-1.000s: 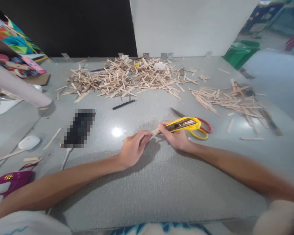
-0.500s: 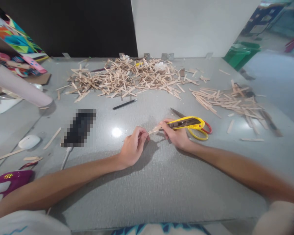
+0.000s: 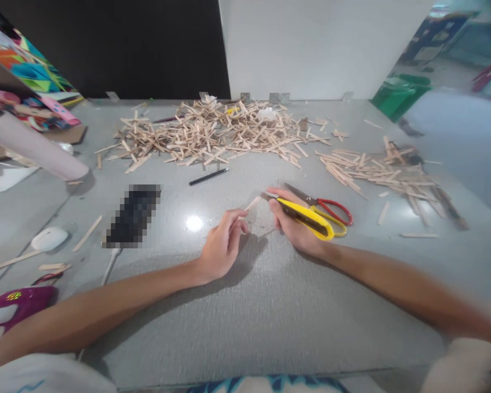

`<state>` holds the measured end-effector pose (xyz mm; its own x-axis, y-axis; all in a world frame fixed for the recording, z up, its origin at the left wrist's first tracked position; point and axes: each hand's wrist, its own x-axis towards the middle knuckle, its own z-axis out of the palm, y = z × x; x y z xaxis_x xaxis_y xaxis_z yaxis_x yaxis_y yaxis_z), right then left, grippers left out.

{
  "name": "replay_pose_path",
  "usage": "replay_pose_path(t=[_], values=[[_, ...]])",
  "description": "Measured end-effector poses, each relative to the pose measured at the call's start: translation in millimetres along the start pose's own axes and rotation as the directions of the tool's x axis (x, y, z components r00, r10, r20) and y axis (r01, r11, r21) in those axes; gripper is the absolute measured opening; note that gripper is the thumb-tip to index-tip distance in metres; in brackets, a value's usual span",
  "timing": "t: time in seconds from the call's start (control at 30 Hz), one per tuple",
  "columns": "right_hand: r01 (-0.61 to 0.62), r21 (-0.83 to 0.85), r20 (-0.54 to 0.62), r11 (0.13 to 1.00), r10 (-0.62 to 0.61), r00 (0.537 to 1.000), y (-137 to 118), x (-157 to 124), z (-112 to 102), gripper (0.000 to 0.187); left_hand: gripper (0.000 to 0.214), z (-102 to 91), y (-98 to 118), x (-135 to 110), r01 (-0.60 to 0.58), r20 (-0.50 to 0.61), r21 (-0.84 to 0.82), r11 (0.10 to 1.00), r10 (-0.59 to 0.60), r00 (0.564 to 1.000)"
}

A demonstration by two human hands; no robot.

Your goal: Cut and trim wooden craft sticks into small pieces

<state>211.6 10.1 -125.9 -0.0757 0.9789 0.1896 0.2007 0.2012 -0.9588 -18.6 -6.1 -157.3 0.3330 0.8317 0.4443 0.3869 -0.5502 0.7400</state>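
My left hand (image 3: 222,246) rests near the middle of the grey table (image 3: 249,305) and pinches the lower end of a short wooden stick (image 3: 252,204), which points up and to the right. My right hand (image 3: 295,226) is closed round a yellow utility knife (image 3: 305,216); its blade tip lies just right of the stick's top end. Red-and-yellow scissors (image 3: 325,209) lie on the table right behind my right hand.
A big heap of wooden sticks (image 3: 213,131) covers the back of the table, with a smaller pile (image 3: 376,169) at the right. A black pen (image 3: 208,176), a blurred dark object (image 3: 133,214), a white lid (image 3: 49,238) and a pink tube (image 3: 28,147) lie to the left.
The knife has come off the stick and its blade now points up-left. My left hand has tilted the stick upward. The two hands have drawn slightly apart.
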Motion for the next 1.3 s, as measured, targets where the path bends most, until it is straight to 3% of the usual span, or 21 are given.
replay_pose_path(t=[0.1,0.33,0.47,0.73,0.97,1.13,1.23,1.3], values=[[0.054,-0.074,0.014,0.996,-0.053,0.998,-3.2,-2.2,1.2,0.045,0.022,0.3,-2.5,-1.0,-0.036,-0.014,-0.006,0.999,0.036,0.999],[0.274,-0.195,0.057,0.942,-0.268,0.962,16.1,2.0,7.2,0.027,0.014,2.3,2.1,1.7,0.024,-0.025,-0.056,0.998,-0.026,0.999],[0.299,-0.255,0.108,0.920,-0.281,0.954,18.5,1.8,6.6,0.029,0.012,2.8,3.2,2.8,0.026,-0.036,-0.088,0.996,-0.029,0.999],[0.263,-0.236,0.082,0.935,-0.250,0.965,24.6,5.1,5.2,0.029,0.012,4.7,2.4,2.7,0.041,-0.061,-0.135,0.990,-0.049,0.997],[0.354,-0.239,0.066,0.904,-0.349,0.935,-5.8,17.9,-22.7,0.035,0.013,5.1,1.3,2.1,0.067,-0.060,-0.198,0.978,-0.080,0.995],[0.412,-0.410,0.197,0.814,-0.362,0.911,-10.8,22.9,-30.5,0.033,0.013,6.1,0.8,2.8,0.077,-0.068,-0.218,0.973,-0.094,0.993],[0.368,-0.410,0.109,0.834,-0.355,0.928,-21.9,22.6,-29.4,0.031,0.012,5.7,1.5,3.1,0.084,-0.069,-0.219,0.972,-0.101,0.992],[0.379,-0.410,0.030,0.829,-0.404,0.914,-35.7,21.2,-33.2,0.032,0.012,5.3,1.9,3.2,0.084,-0.061,-0.218,0.972,-0.100,0.993]])
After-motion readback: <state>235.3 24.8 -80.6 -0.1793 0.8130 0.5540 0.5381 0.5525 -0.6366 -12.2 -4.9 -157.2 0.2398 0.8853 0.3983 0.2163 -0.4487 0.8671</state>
